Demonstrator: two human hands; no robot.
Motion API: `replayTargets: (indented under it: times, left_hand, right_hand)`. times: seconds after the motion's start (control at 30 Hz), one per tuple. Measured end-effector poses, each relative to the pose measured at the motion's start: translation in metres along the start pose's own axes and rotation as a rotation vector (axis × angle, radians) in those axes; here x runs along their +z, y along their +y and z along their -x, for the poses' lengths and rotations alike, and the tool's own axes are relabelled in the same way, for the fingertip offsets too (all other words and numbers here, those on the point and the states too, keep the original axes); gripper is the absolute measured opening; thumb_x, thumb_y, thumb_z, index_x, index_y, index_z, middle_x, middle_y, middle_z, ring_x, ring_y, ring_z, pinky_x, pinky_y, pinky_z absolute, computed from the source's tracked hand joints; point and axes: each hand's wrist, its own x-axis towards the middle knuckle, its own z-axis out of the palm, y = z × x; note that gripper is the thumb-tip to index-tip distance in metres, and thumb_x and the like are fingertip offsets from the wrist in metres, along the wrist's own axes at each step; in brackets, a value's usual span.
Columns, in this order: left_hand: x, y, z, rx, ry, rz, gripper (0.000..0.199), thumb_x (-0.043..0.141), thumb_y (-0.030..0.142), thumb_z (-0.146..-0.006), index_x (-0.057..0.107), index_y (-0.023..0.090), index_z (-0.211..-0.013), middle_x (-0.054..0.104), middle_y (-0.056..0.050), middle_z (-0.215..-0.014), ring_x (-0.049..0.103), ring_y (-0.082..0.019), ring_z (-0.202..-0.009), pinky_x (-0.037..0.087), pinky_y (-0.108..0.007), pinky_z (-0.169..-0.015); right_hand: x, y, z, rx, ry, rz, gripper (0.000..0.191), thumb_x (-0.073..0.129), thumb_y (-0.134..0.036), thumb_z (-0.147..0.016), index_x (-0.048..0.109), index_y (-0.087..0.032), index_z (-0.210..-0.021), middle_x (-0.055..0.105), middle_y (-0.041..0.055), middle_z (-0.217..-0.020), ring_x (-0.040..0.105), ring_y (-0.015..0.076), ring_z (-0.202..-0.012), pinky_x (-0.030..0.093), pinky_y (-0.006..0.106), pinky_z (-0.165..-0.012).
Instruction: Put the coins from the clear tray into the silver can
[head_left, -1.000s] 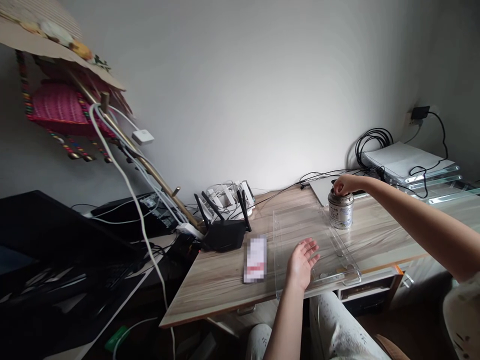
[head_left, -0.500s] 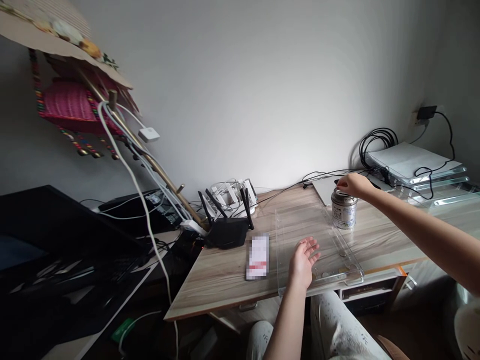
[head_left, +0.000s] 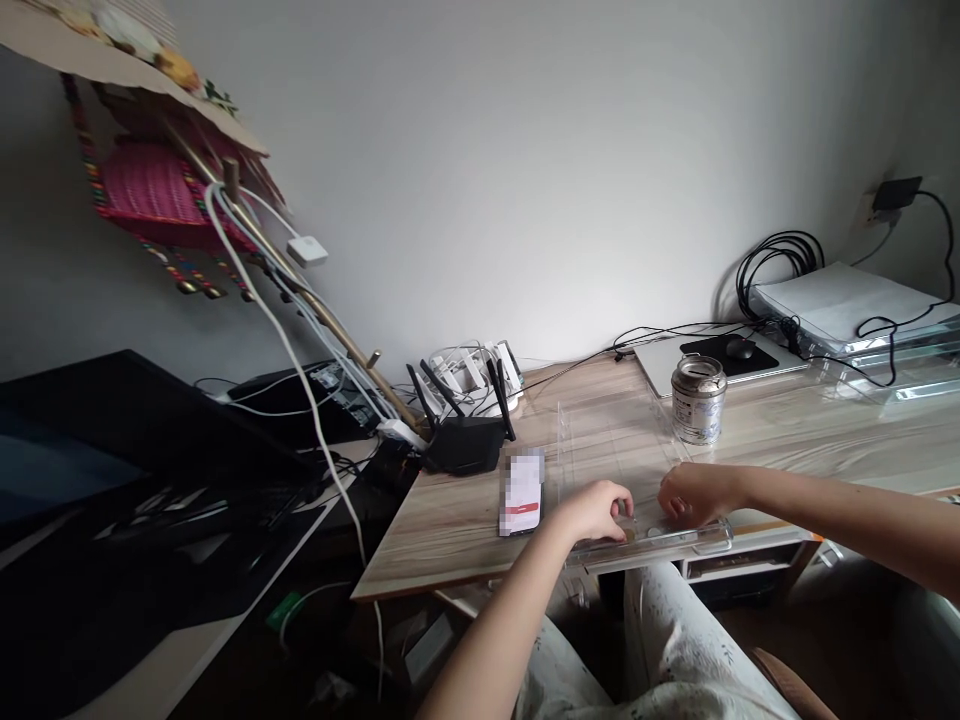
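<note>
Tabletop [head_left: 450, 540]: wood-grain surface that carried everything we noted.
Clear tray [head_left: 607, 440]: near the front edge; we judged it stiff, light, slippery, best gripped at the near rim.
Tin [head_left: 698, 399]: stood behind the tray.
Left hand [head_left: 600, 508]: curled down over the tray's near end; contents unclear.
Right hand [head_left: 686, 492]: likewise curled there, fingertips in the tray.

Both hands now down at tray's near end

R hand [head_left: 686, 493] has left the top of the small silver metal tin [head_left: 698, 399] & dropped into the near end of the clear plastic tray [head_left: 600, 430]; L hand [head_left: 596, 510], open palm-up before, now curled beside it. Head cam shifted left.
</note>
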Motion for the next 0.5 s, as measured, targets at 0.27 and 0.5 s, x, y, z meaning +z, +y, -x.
replayTargets:
  times: [0.27,0.5]
  left_hand:
    - [0.004,0.004,0.009,0.101,-0.073,-0.067,0.016,0.054,0.008,-0.057,0.065,0.020,-0.057,0.056,-0.001,-0.059,0.046,-0.010,-0.048,0.033,-0.022,-0.048]
    - [0.001,0.010,0.011,0.001,0.099,-0.048,0.025,0.053,0.000,-0.045,0.059,0.022,-0.055,0.055,0.000,-0.055,0.042,-0.012,-0.048,0.035,-0.026,-0.054]
  right_hand:
    - [0.001,-0.001,0.011,0.040,0.015,-0.162,0.011,0.061,-0.014,-0.056,0.066,-0.015,-0.066,0.062,-0.0001,-0.062,0.054,0.0114,-0.055,0.036,0.021,-0.047]
    - [-0.108,0.037,0.042,0.301,0.757,-0.072,0.021,0.056,-0.029,-0.072,0.069,-0.017,-0.083,0.068,0.0041,-0.077,0.061,0.0162,-0.070,0.043,0.023,-0.062]
